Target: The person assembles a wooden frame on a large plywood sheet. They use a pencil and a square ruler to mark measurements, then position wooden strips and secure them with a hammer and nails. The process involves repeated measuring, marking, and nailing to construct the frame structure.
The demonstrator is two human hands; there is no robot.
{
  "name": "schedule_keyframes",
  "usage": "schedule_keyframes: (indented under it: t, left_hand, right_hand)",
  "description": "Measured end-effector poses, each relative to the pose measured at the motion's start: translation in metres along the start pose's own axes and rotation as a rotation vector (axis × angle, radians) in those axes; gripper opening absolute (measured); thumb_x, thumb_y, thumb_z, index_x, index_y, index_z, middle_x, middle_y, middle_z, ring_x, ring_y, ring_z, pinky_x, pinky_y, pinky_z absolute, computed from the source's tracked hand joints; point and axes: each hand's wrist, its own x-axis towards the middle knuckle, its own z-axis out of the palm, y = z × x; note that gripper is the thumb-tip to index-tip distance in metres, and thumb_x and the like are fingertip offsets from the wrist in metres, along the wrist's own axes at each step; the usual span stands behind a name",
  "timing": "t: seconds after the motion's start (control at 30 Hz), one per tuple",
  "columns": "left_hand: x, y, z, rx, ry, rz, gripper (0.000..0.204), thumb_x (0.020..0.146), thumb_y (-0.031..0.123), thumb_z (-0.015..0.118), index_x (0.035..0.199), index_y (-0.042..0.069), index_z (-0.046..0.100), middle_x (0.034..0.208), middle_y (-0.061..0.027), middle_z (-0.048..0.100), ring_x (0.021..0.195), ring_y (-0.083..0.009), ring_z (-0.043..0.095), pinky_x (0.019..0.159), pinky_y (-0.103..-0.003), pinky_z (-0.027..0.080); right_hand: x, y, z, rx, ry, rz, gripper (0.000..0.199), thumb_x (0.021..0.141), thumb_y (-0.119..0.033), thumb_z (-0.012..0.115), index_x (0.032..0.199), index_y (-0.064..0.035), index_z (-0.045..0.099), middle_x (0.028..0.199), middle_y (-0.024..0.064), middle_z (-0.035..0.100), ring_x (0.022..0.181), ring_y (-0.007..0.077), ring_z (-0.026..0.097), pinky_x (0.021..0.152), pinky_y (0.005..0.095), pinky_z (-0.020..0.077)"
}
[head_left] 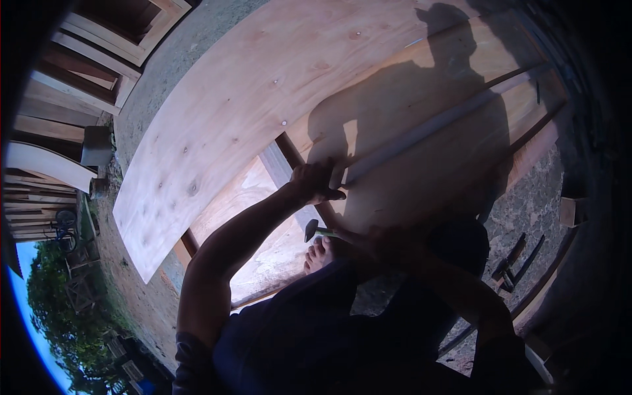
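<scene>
The left hand (315, 182) was pressed, fingers curled, against the edge of a plywood sheet (224, 125), apparently so that the board was steadied on the wooden frame (289, 155) beneath it; whether a nail was pinched there could not be told. A hammer (317, 230) was gripped by the right hand (382, 242), closed round the handle, with the metal head held low just below the left hand and beside a bare foot (320, 253). A long thin batten (434, 128) was laid across the shaded boards. More tools (510, 263) were left on the ground to the right.
</scene>
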Motion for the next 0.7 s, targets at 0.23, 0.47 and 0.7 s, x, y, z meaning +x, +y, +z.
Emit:
schedule_keyframes:
  t: [0.23, 0.47, 0.7]
  left_hand:
    - [0.022, 0.022, 0.016, -0.046, 0.105, 0.028, 0.048, 0.079, 0.04, 0.068, 0.111, 0.005, 0.06, 0.099, -0.0202, 0.066, 0.094, -0.0397, 0.066, 0.079, -0.049, 0.054]
    - [0.028, 0.033, -0.01, 0.104, -0.115, 0.084, 0.055, 0.082, 0.044, 0.064, 0.12, 0.005, 0.057, 0.093, -0.0216, 0.07, 0.092, -0.0389, 0.069, 0.08, -0.047, 0.055]
    - [0.036, 0.045, -0.012, 0.112, -0.094, 0.045, 0.056, 0.09, 0.057, 0.054, 0.096, 0.004, 0.071, 0.091, -0.0176, 0.072, 0.091, -0.0365, 0.07, 0.084, -0.046, 0.055]
  right_hand:
    - [-0.008, 0.003, 0.017, -0.064, -0.056, -0.027, 0.074, 0.092, -0.024, 0.057, 0.157, -0.0227, 0.021, 0.087, 0.0147, 0.064, 0.068, 0.0303, 0.068, 0.06, 0.044, 0.057]
    - [0.022, -0.006, 0.024, 0.116, 0.048, -0.056, 0.071, 0.089, -0.036, 0.06, 0.153, -0.0212, 0.034, 0.08, 0.0204, 0.06, 0.064, 0.035, 0.067, 0.059, 0.0447, 0.0553]
    - [0.02, 0.0, 0.043, 0.14, 0.191, -0.051, 0.064, 0.088, -0.03, 0.063, 0.149, -0.0274, 0.043, 0.077, 0.0167, 0.058, 0.061, 0.0336, 0.064, 0.056, 0.0425, 0.0529]
